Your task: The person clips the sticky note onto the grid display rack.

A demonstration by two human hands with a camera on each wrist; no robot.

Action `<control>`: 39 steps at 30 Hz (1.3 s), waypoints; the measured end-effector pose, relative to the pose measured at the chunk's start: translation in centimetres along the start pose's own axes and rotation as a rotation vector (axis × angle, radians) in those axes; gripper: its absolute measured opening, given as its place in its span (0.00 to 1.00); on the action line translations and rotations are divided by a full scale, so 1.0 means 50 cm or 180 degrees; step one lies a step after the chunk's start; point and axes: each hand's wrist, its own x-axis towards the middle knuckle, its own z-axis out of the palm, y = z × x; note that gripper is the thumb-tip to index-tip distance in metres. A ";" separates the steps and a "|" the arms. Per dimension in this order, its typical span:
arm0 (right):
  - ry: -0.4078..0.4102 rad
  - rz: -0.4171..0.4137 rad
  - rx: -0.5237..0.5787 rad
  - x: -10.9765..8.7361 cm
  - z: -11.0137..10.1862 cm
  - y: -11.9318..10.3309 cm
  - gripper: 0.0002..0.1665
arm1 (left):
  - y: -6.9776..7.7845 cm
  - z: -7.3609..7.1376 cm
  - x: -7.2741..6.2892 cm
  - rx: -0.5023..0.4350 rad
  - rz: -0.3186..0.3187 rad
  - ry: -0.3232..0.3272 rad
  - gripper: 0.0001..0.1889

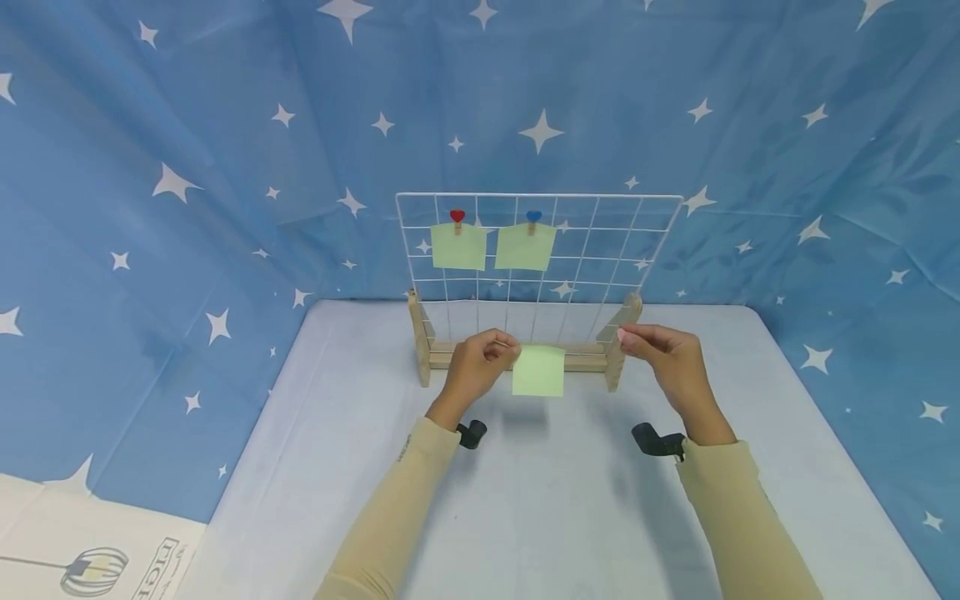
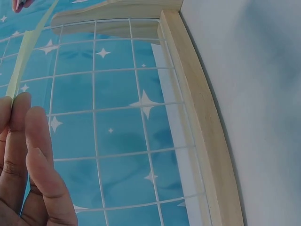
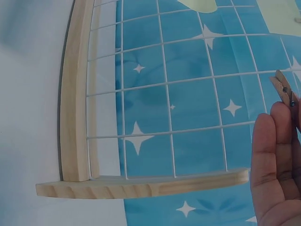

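Observation:
My left hand (image 1: 483,362) pinches a pale green paper note (image 1: 538,371) by its upper left corner, in front of the base of a white wire grid (image 1: 540,195). The left wrist view shows this note (image 2: 19,66) nearly edge-on above the fingertips. Off to the right, my right hand (image 1: 671,358) holds a small wooden clothespin (image 3: 282,88) between thumb and fingers, near the right foot of the stand. Two green notes hang high on the grid: the left one (image 1: 458,248) under a red heart clothespin (image 1: 457,217), the other (image 1: 525,250) under a blue heart clothespin (image 1: 533,217).
A wooden stand (image 1: 418,342) carries the grid upright at the back of a white-covered table (image 1: 525,517). Behind it hangs a blue curtain (image 1: 600,92) with white stars. Printed pale cloth or paper (image 1: 37,517) lies at the lower left.

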 end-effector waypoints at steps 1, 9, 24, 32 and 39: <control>0.0005 0.0001 -0.0019 0.000 0.000 -0.002 0.26 | 0.000 0.000 0.000 -0.0003 0.0002 0.0001 0.08; 0.0064 -0.0065 0.0020 0.001 0.002 -0.008 0.26 | -0.001 0.005 -0.001 -0.0010 0.0027 0.0035 0.08; -0.0125 -0.0296 0.0145 0.007 0.002 -0.009 0.22 | 0.014 0.005 0.000 -0.0077 0.0190 -0.0020 0.07; -0.0099 -0.0353 0.0233 0.016 0.002 -0.020 0.21 | 0.019 0.005 0.004 -0.0081 0.0252 -0.0050 0.07; -0.0112 -0.0311 0.0154 0.019 -0.005 -0.034 0.24 | 0.028 0.001 0.011 -0.0101 0.0317 -0.0080 0.08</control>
